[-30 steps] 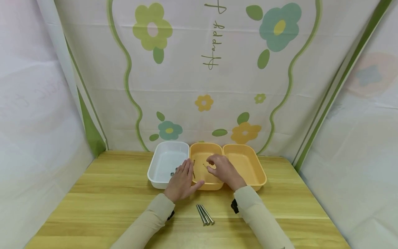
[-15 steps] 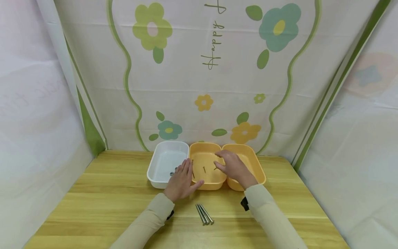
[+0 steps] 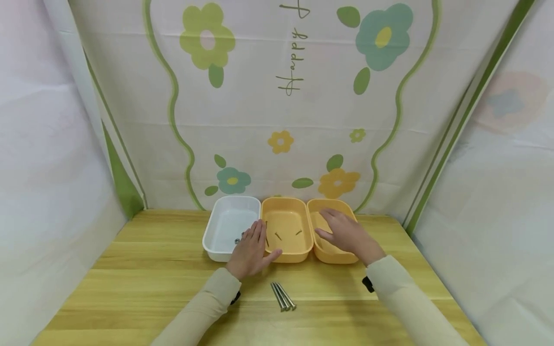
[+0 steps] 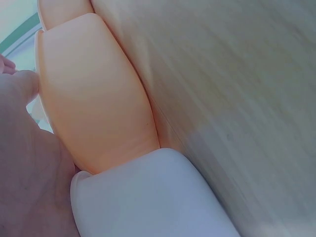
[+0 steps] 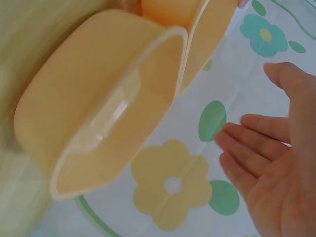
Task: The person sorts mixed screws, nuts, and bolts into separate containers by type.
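In the head view, my left hand (image 3: 250,249) rests with straight fingers across the adjoining rims of the white tray (image 3: 210,230) and the middle yellow-orange tray (image 3: 289,255). Its thumb reaches over the middle tray's front rim. Small screws (image 3: 298,232) lie on that tray's floor, with thin dark ones along its left wall. Metal nuts (image 3: 237,241) show beside my left fingers in the white tray. Over the right yellow-orange tray (image 3: 335,257) hovers my right hand (image 3: 346,233); the right wrist view shows its palm and loosely extended fingers holding nothing.
Several long silver bolts (image 3: 283,296) lie side by side on the wooden table (image 3: 156,278) in front of the trays. A flower-printed cloth (image 3: 242,105) hangs right behind the trays, and pale cloth walls stand on both sides.
My right hand has moved right, from over the middle tray to over the right one, leaving a small screw on the middle tray's floor. My left hand has stayed in place.
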A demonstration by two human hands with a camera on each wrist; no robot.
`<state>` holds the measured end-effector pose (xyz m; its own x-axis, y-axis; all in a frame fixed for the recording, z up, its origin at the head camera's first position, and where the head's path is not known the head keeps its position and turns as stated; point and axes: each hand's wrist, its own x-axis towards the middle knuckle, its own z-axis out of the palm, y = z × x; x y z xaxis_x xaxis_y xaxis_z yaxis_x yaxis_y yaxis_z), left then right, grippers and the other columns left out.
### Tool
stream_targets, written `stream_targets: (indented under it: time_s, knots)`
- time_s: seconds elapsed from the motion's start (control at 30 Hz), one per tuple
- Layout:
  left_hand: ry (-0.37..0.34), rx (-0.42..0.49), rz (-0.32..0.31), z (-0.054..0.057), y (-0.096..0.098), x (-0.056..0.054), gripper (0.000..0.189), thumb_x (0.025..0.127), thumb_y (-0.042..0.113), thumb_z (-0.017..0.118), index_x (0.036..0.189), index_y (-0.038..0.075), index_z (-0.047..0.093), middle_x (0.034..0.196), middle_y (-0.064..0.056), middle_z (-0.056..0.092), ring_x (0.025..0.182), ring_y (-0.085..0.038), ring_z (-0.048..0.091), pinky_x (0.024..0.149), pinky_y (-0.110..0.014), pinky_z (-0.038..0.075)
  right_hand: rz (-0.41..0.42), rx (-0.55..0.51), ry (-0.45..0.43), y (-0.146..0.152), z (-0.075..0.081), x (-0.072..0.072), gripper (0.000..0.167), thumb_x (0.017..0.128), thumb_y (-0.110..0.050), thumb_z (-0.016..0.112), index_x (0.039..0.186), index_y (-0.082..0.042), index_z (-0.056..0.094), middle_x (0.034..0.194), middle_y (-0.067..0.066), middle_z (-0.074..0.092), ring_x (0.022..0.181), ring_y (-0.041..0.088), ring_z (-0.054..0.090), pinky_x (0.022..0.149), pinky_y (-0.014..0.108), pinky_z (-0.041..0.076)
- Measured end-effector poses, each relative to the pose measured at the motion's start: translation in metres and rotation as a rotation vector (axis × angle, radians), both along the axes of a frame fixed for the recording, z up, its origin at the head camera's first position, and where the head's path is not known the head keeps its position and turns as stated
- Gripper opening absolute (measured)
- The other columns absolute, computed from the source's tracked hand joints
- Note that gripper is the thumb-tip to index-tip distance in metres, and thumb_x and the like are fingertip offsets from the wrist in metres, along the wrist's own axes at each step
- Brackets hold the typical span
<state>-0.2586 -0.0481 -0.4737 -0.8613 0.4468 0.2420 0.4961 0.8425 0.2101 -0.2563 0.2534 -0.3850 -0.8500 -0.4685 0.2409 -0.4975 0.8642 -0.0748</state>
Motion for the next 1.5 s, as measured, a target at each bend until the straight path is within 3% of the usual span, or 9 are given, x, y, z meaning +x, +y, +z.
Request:
stream_targets:
  time_s: [0.13,0.27,0.4,0.73,1.13,1.33,1.5]
  knots:
    - [-0.012,-0.010,-0.003,-0.001,0.000,-0.001,0.098,0.105,0.066,0.046,0.162,-0.011,0.027,0.169,-0.032,0.028,0.159,-0.046,0.030,0.127,-0.057,0.034,-0.032,0.054,-0.042,0.014,0.004,0.009,0.066,0.108,-0.038,0.061,0.150,0.011,0.050,0.151,0.032,0.055,0.137,0.049,0.057,0.112,0.059,0.050]
    - [-0.017,-0.011,0.000,-0.001,0.000,-0.001,0.098,0.105,0.066,0.045,0.162,-0.011,0.027,0.170,-0.032,0.027,0.159,-0.045,0.029,0.128,-0.056,0.034,-0.081,0.043,-0.115,0.031,0.002,0.015,0.076,0.109,-0.046,0.055,0.157,0.011,0.039,0.161,0.033,0.043,0.145,0.052,0.047,0.118,0.063,0.043]
    - [-0.015,-0.005,-0.004,-0.001,-0.001,-0.001,0.097,0.105,0.064,0.047,0.161,-0.012,0.028,0.169,-0.033,0.029,0.158,-0.046,0.031,0.127,-0.057,0.035,-0.097,0.034,-0.124,0.049,-0.005,0.017,0.085,0.109,-0.051,0.052,0.160,0.014,0.029,0.166,0.035,0.031,0.152,0.053,0.036,0.122,0.064,0.036]
    - [-0.016,0.000,0.001,-0.002,-0.001,-0.001,0.097,0.105,0.065,0.047,0.162,-0.011,0.027,0.169,-0.033,0.028,0.159,-0.046,0.030,0.127,-0.057,0.034,-0.136,-0.022,-0.125,0.083,-0.033,0.011,0.093,0.109,-0.058,0.048,0.164,0.011,0.019,0.173,0.031,0.017,0.158,0.051,0.023,0.126,0.067,0.025]
    - [0.000,0.009,-0.004,-0.004,0.000,-0.001,0.096,0.105,0.065,0.047,0.161,-0.012,0.029,0.168,-0.034,0.029,0.158,-0.047,0.031,0.126,-0.057,0.035,-0.215,-0.076,-0.149,0.102,-0.091,0.001,0.097,0.108,-0.062,0.044,0.163,0.014,0.018,0.171,0.035,0.016,0.159,0.053,0.019,0.127,0.069,0.018]
    - [-0.008,0.022,-0.027,-0.003,0.001,-0.001,0.096,0.106,0.062,0.049,0.160,-0.014,0.027,0.168,-0.036,0.028,0.158,-0.049,0.030,0.126,-0.059,0.035,-0.219,-0.074,-0.110,0.103,-0.101,0.000,0.094,0.109,-0.058,0.044,0.162,0.015,0.019,0.171,0.036,0.018,0.159,0.053,0.021,0.127,0.069,0.020]
    - [-0.084,0.048,-0.022,-0.001,-0.001,-0.004,0.097,0.106,0.061,0.049,0.162,-0.013,0.021,0.171,-0.034,0.019,0.161,-0.048,0.022,0.128,-0.060,0.030,-0.212,-0.068,-0.102,0.101,-0.102,-0.002,0.094,0.109,-0.059,0.043,0.162,0.014,0.018,0.171,0.035,0.017,0.159,0.052,0.021,0.127,0.068,0.021]
